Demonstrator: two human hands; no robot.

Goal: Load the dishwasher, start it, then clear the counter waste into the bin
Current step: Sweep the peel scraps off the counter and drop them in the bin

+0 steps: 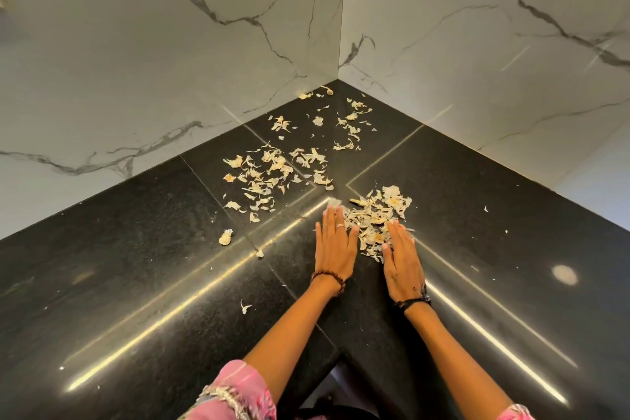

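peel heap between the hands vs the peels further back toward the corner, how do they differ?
The heap is bunched into one dense mound; the back peels lie spread thin in loose patches up to the wall corner. The heap sits between the left hand and right hand, their straight fingers at its edges; nothing touches the back peels. Both are pale, papery scraps on the black counter.

A black speckled stone table fills an inside corner, its slabs meeting in thin seams. White marble walls with grey veins rise behind, and bright streaks of light glint along the table's near edges.
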